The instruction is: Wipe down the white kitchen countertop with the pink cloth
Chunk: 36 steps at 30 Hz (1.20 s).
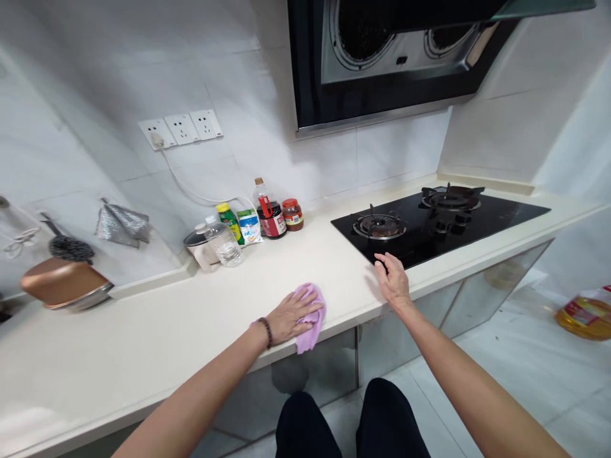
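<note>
A pink cloth (310, 318) lies bunched on the white countertop (191, 318), one end hanging over the front edge. My left hand (291, 316), with a dark beaded bracelet at the wrist, lies flat on this cloth, its fingers spread. My right hand (393, 280) is at the near left corner of the black gas stove (415, 235). Its fingers are loosely bent and apart, and no object shows in them. Whether it touches the stove or the counter edge, I cannot tell.
By the wall stand a clear plastic bottle (223, 242), a small pot (196, 245), several condiment containers and a red-lidded jar (293, 215). A copper-coloured pan (64, 283) is at left. The range hood (382, 95) overhangs the stove. An oil bottle (585, 315) stands on the floor.
</note>
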{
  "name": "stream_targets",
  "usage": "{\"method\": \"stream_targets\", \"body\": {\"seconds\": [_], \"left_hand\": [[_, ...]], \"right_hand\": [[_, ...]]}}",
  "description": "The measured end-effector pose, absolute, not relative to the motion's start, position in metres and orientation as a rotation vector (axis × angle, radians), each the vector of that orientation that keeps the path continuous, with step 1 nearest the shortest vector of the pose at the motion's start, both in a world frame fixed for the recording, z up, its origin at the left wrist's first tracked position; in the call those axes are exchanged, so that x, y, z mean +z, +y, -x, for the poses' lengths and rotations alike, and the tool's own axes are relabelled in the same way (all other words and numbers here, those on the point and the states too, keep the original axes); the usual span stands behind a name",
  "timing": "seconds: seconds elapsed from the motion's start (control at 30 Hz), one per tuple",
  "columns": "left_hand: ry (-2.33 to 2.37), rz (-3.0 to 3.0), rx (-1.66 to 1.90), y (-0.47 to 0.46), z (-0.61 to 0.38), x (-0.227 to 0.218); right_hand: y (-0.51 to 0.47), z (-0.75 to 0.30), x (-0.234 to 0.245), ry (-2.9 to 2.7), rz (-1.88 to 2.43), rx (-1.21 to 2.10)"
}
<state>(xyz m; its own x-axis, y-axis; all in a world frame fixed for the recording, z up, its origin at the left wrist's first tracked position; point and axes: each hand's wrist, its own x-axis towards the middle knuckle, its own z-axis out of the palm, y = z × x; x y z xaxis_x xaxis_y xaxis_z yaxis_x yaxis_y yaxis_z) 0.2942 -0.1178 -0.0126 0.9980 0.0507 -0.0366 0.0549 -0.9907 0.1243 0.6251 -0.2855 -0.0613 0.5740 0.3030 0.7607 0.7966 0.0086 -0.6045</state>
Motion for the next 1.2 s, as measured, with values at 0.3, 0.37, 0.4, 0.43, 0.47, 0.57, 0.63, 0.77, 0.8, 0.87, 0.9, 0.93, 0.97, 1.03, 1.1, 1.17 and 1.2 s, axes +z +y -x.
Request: {"method": "stream_targets", "body": {"seconds": [0.3,0.37,0.4,0.43,0.47,0.57,0.63,0.77,0.8,0.87,0.9,0.93,0.97,1.03,1.1,1.17,1.2], "left_hand": [[0.518,-2.983,-0.099,-0.079,-0.139,-0.012],[0.554,-2.967,-0.103,-0.082,-0.142,-0.009],[0.552,-2.957,-0.104,-0.085,-0.151,-0.007],[0.536,-2.948,-0.105,-0.089,-0.163,-0.005],[0.506,-2.940,-0.103,-0.094,-0.179,-0.004],[0.345,-2.932,-0.107,-0.108,-0.240,-0.001],[0.221,-2.942,-0.116,-0.118,-0.287,-0.002],[0.049,-2.989,-0.121,-0.140,-0.378,-0.005],[0.027,-3.001,-0.122,-0.146,-0.398,-0.005],[0.008,-3.019,-0.125,-0.158,-0.431,-0.007],[0.008,-3.026,-0.125,-0.163,-0.443,-0.007],[0.012,-3.033,-0.120,-0.167,-0.453,-0.007],[0.018,-3.039,-0.111,-0.171,-0.460,-0.007],[0.016,-3.046,-0.093,-0.174,-0.464,-0.007],[-0.012,-3.045,-0.087,-0.173,-0.456,-0.006],[-0.048,-3.038,-0.090,-0.167,-0.439,-0.006],[-0.057,-3.035,-0.088,-0.162,-0.428,-0.007]], "right_hand": [[-0.285,-0.622,-0.061,-0.986,1.578,-0.495],[-0.285,-0.620,-0.061,-1.006,1.579,-0.498],[-0.285,-0.620,-0.061,-1.011,1.581,-0.498],[-0.286,-0.620,-0.060,-1.010,1.584,-0.499],[-0.286,-0.620,-0.060,-1.005,1.587,-0.499],[-0.286,-0.620,-0.060,-1.000,1.586,-0.496],[-0.286,-0.621,-0.060,-1.004,1.577,-0.502],[-0.285,-0.621,-0.060,-0.996,1.579,-0.522],[-0.285,-0.622,-0.060,-0.996,1.584,-0.523],[-0.286,-0.622,-0.060,-0.997,1.595,-0.522],[-0.286,-0.622,-0.059,-0.999,1.599,-0.521],[-0.287,-0.622,-0.058,-1.002,1.602,-0.520],[-0.287,-0.622,-0.058,-1.005,1.603,-0.520],[-0.288,-0.622,-0.057,-1.003,1.605,-0.522],[-0.288,-0.622,-0.056,-1.000,1.610,-0.516],[-0.289,-0.622,-0.057,-0.998,1.617,-0.504],[-0.289,-0.623,-0.057,-0.999,1.618,-0.501]]}}
